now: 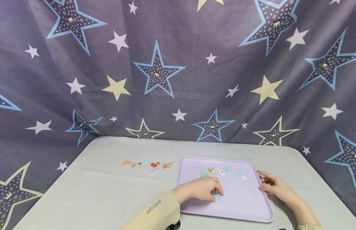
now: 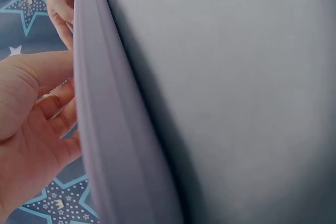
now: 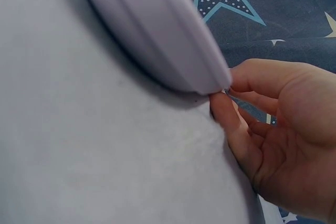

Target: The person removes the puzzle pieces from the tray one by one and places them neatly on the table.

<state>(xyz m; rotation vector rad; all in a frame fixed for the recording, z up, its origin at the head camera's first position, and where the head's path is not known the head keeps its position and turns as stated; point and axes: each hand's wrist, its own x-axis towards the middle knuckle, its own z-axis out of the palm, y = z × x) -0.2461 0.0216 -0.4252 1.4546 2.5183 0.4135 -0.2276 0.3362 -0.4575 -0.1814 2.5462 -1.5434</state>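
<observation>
Curtained nook: table (image 1: 123, 191) against star-print cloth (image 1: 183, 35)

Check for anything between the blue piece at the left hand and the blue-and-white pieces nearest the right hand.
Nothing visible: only bare tray lies between the blue piece and the blue-and-white pieces.

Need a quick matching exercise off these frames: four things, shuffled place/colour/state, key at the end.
1. Left hand
2. Right hand
3. Tray
4. Curtain

A. Lilac
B. Printed with stars
C. Fingers on a light-blue piece
D. At the tray's right edge

Pairs: 1-C, 2-D, 3-A, 4-B
</observation>
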